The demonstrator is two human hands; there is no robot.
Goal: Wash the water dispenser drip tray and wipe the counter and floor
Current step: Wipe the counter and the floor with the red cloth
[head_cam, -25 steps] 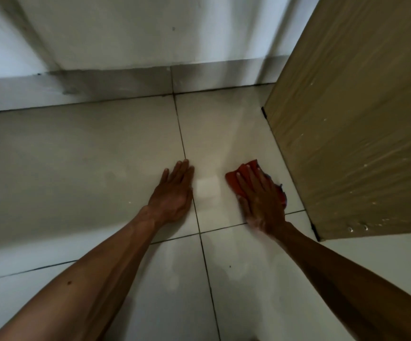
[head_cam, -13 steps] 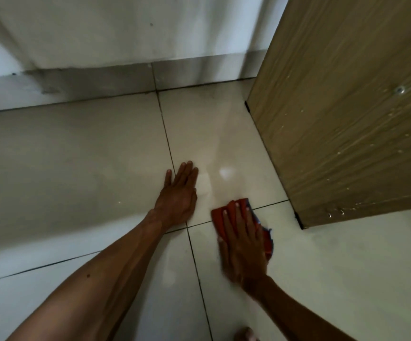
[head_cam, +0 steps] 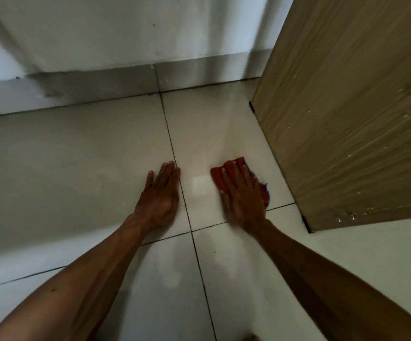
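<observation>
red cloth [head_cam: 217, 176] pushed forward, right hand [head_cam: 245, 200] extended

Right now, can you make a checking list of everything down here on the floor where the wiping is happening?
Surface: pale tiled floor, glossy, dark grout lines.
Job's things: red cloth flat on the tile beside the cabinet; drip tray not in view.
Clutter: one tiny dark speck on a near tile.
Hands: left hand flat on the floor, fingers straight; right hand pressing the cloth with straight fingers.
Cables: nothing seen.
Surroundings: wooden cabinet on the right, drops on its side; white wall with grey skirting behind.
</observation>
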